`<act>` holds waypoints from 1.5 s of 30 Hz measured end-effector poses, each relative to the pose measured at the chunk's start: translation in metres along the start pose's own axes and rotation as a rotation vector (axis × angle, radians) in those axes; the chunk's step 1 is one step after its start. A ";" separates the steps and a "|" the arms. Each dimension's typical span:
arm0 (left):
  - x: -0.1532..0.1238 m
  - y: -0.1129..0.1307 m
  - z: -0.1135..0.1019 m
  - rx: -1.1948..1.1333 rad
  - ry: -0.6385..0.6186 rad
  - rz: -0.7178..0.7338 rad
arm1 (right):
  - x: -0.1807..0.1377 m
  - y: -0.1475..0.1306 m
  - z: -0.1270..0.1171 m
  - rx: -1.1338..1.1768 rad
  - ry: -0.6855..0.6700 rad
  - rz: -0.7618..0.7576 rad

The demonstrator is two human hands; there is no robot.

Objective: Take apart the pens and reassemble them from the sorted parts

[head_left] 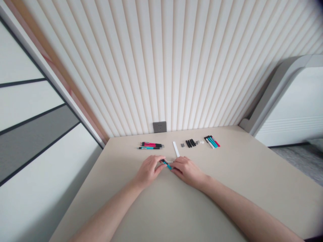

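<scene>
My left hand (149, 169) pinches a blue pen barrel (166, 164) with a black top and clip, held at a slant. My right hand (186, 170) is closed just to its right, the thumb side at the barrel's lower end. A thin white pen refill (170, 162) runs from the right fingertips toward the barrel; whether it touches the barrel I cannot tell. More white refills (176, 149) lie just beyond the right fingers.
Pink and blue pens (151, 145) lie at the back left. Rightward are small grey springs (182, 145), several black grips (191, 143), small clear pieces (201, 142), and coloured barrels (212, 142). A wall socket (159, 127) sits behind the table (227, 188); a headboard (290, 101) stands right.
</scene>
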State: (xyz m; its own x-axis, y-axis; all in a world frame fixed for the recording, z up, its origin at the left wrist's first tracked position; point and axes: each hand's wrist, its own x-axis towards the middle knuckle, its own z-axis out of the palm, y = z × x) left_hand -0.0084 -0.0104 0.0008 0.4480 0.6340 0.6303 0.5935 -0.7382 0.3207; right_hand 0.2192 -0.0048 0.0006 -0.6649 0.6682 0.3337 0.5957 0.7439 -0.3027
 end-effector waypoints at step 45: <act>0.005 0.004 -0.001 0.000 -0.074 0.023 | -0.035 0.143 -0.044 -0.421 0.174 0.786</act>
State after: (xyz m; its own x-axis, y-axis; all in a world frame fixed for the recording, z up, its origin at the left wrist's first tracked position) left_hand -0.0046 -0.0104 0.0057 0.5096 0.6321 0.5837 0.5825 -0.7528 0.3066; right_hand 0.3477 0.0783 -0.0148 0.0596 0.9490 0.3097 0.9870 -0.0096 -0.1606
